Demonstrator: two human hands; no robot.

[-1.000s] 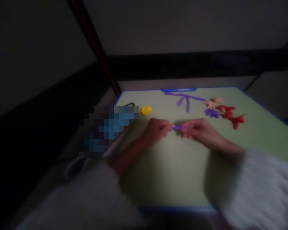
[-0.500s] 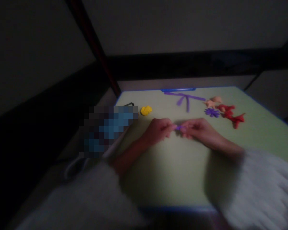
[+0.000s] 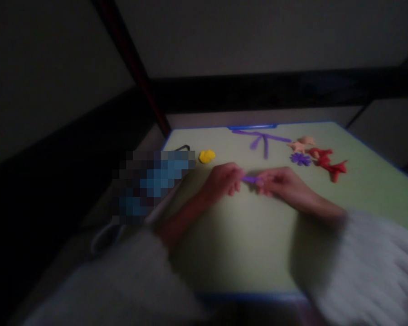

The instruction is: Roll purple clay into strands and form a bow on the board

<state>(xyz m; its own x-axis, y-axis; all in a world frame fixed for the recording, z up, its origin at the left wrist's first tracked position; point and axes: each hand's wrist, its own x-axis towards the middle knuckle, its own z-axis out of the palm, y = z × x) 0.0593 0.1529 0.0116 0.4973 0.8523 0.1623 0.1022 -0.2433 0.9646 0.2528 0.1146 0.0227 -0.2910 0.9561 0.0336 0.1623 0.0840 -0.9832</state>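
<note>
A short strip of purple modelling clay spans the gap between my two hands, above the middle of the board. My right hand pinches its right end between thumb and fingers. At the strip's left end, the curled fingers of my left hand close on the tip; blur hides the exact contact. Beyond my hands lie thin purple clay strips joined in a branching shape. A yellow clay lump rests past my left hand, and a purple clay flower past my right.
Red clay pieces and peach clay shapes lie at the far right of the pale, blue-edged board. A blurred-out blue object with a strap is at the left. A wall stands behind the board.
My left hand has drawn slightly up and left, and its fingers have shifted. More of the purple strip now shows between the hands. My right hand stays nearly still.
</note>
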